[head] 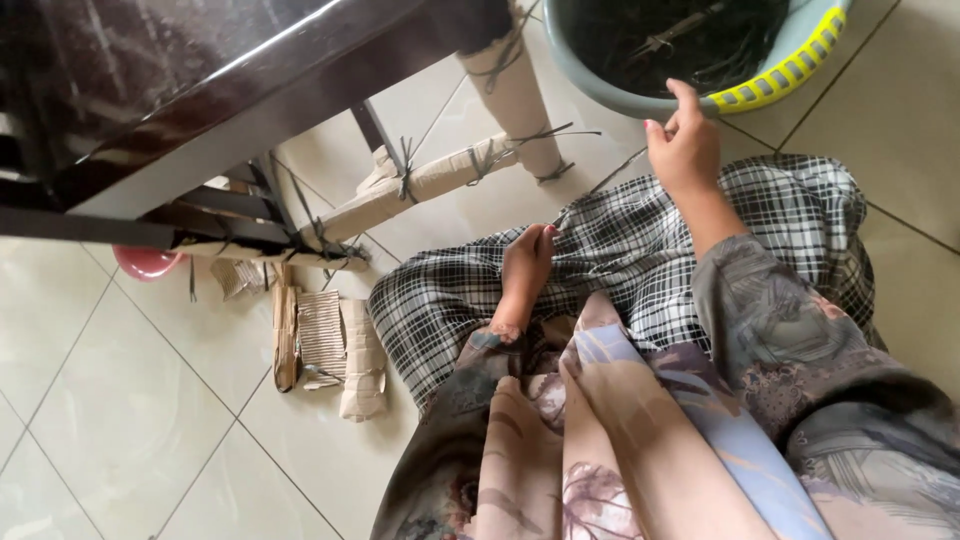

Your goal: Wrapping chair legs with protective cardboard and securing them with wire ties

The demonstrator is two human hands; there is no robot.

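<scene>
Right hand (pixel 684 148), fingers half-curled, touches the rim of the grey basin (pixel 600 85), which the top edge cuts off. Left hand (pixel 527 262) pinches a thin dark strip (pixel 562 217), hard to make out, on the checked skirt (pixel 640 250); bare tiles lie left

A round grey basin (pixel 640 95) with a yellow slotted rim sits on the pale tiled floor at the upper right of the frame, cut off by the top edge. It stands upright and holds a tangle of thin dark strips (pixel 680 40). One such dark strip (pixel 600 180) runs across the checked cloth in the lap, mid-frame.
</scene>
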